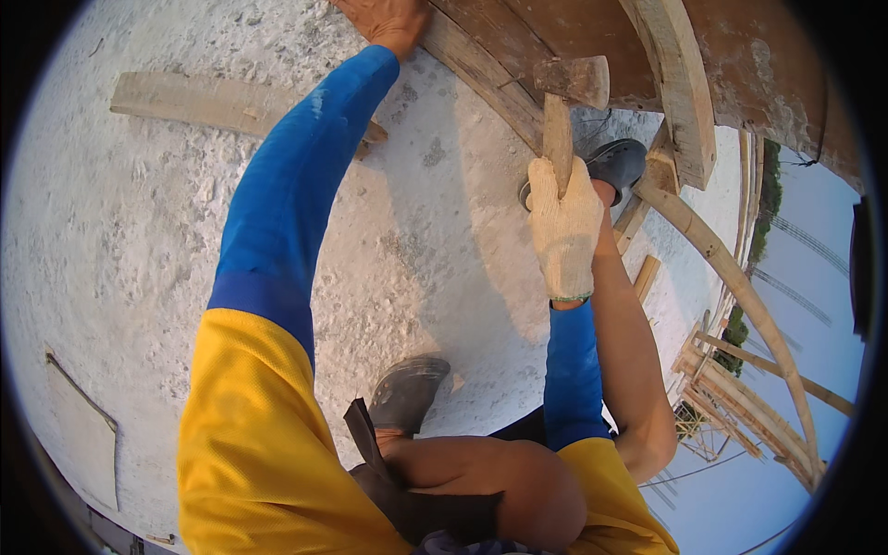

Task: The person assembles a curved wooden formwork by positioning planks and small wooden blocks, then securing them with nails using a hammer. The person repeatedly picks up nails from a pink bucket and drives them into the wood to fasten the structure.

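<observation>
Rough concrete slab (139,231) underfoot, timber formwork (518,65) at top. Our gloved right hand (566,231) has its grip closed round the hammer (560,111) handle, head raised by the formwork. Our bare left hand (388,23) presses on the timber, fingers out of frame.

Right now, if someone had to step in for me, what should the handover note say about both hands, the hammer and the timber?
Right hand: gloved, shut on the wooden handle of the hammer, its head raised close to the curved timber formwork.
Left hand: bare, pressing on the formwork's edge at the top of the view; whether it grips anything cannot be told.
Nearby: a loose wooden plank lies on the concrete slab; both feet stand on the slab.
Done: cannot tell; no nail is visible.
Left: judging by the raised hammer, striking at the formwork probably goes on.
</observation>
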`<state>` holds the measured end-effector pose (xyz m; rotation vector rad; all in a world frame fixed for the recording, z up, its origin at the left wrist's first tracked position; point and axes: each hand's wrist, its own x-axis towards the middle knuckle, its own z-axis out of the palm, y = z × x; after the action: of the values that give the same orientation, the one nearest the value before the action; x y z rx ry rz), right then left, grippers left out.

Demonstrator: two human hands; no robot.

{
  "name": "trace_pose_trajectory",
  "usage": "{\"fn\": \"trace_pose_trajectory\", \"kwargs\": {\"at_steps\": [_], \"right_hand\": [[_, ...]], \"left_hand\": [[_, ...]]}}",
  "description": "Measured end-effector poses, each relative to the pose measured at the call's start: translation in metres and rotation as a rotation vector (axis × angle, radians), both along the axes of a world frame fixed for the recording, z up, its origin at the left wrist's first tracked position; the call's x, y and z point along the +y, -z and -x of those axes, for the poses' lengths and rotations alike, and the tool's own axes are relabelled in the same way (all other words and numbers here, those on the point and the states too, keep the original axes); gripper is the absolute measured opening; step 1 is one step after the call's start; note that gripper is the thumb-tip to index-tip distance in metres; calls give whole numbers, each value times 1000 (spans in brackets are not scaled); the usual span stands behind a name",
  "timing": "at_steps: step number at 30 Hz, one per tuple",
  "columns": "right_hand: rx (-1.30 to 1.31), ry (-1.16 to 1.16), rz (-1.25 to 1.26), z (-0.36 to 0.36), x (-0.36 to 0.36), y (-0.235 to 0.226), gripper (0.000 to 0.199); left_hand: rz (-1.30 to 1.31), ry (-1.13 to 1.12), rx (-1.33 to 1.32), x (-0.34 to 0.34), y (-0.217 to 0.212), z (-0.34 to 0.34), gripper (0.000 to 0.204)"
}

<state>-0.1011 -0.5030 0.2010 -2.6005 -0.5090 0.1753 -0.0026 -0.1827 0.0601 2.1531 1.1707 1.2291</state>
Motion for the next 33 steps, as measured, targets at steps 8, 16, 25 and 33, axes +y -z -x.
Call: {"fn": "trace_pose_trajectory", "kwargs": {"at_steps": [8, 16, 25, 33], "right_hand": [[-91, -40, -113, -3, 4, -26, 31], [-156, -169, -141, -2, 6, -43, 32], [33, -123, 185, -13, 12, 7, 34], [-177, -46, -237, -9, 6, -32, 32]], "left_hand": [[34, 114, 107, -4, -1, 4, 65], [107, 31, -68, -7, -2, 3, 77], [54, -29, -61, 2, -2, 0, 74], [79, 22, -43, -5, 0, 3, 73]]}}
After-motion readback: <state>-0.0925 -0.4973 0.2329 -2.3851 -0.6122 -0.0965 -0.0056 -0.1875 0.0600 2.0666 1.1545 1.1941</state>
